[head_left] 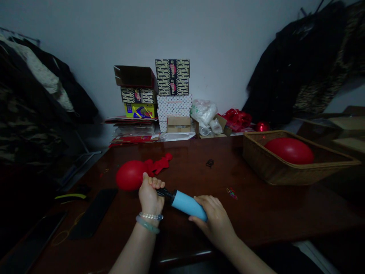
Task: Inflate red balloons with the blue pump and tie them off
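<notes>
a dark wooden tabletop point(256, 220) fills the lower part of our view, with a white wall point(85, 49) behind it and dark hanging clothes point(285, 68) to the right. at its far edge stand stacked patterned boxes point(172, 76), beside a plastic bag point(203, 112) and a heap of red ribbon point(236, 118). a wicker basket point(270, 165) on the right of the tabletop holds a large red balloon point(289, 150).

near the middle, our two hands hold a blue hand pump point(188, 205) over the tabletop. the fingers of our left hand point(151, 196) curl tightly around its black nozzle, and the fingers of our right hand point(213, 222) wrap over the blue barrel. a small red balloon point(129, 175) sits just past our left fist, but the fist hides how it meets the nozzle. a limp red balloon point(159, 164) lies just behind it. two bracelets point(148, 222) circle our left wrist.
</notes>
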Motion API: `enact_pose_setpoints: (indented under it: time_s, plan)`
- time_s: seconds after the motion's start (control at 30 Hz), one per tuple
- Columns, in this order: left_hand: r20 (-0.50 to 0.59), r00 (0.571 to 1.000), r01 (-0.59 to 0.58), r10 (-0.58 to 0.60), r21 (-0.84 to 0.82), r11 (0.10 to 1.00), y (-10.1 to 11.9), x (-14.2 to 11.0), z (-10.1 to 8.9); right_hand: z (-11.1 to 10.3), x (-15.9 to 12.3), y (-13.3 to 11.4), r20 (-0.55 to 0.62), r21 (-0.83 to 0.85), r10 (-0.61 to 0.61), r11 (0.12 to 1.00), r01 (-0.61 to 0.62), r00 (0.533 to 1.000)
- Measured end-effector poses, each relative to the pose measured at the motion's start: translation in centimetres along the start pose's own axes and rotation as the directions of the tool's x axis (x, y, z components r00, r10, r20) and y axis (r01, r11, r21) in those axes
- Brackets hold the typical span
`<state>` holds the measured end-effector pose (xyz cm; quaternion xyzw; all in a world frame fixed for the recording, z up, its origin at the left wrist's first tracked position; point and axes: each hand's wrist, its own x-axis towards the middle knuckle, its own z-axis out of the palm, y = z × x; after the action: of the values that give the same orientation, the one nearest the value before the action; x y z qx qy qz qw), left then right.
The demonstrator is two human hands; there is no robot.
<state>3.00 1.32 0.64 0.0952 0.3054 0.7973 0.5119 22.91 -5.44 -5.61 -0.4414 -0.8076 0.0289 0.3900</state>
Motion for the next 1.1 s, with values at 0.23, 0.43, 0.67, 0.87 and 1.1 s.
enact_pose_setpoints:
  time_s: [0.23,0.43,0.67,0.87,1.1]
  plan:
    - [-0.024,0.999,0.021,-0.021,0.002,1.0,1.4,0.7,0.0,-0.8,0.8,-1.3,0.035,-0.003,0.05,0.999,-0.05,0.998]
    - [-0.003,1.0,0.019,-0.019,-0.037,0.999,3.3,1.4,-0.2,-1.7,1.1,-1.3,0.085,-0.01,0.078,0.997,-0.077,0.993]
    - [-0.045,0.998,-0.045,0.041,-0.098,0.994,5.9,3.2,-1.3,-3.3,1.6,0.9,0.09,-0.076,0.037,0.997,-0.03,0.995]
    - [-0.045,0.995,-0.091,0.087,-0.085,0.992,5.9,3.7,-2.0,-3.2,1.3,2.0,0.06,-0.12,-0.026,0.992,0.033,0.998]
    - [-0.038,0.996,-0.081,0.078,-0.091,0.993,4.6,2.7,-1.3,-2.2,0.6,2.1,0.021,-0.108,-0.026,0.994,0.029,0.999]
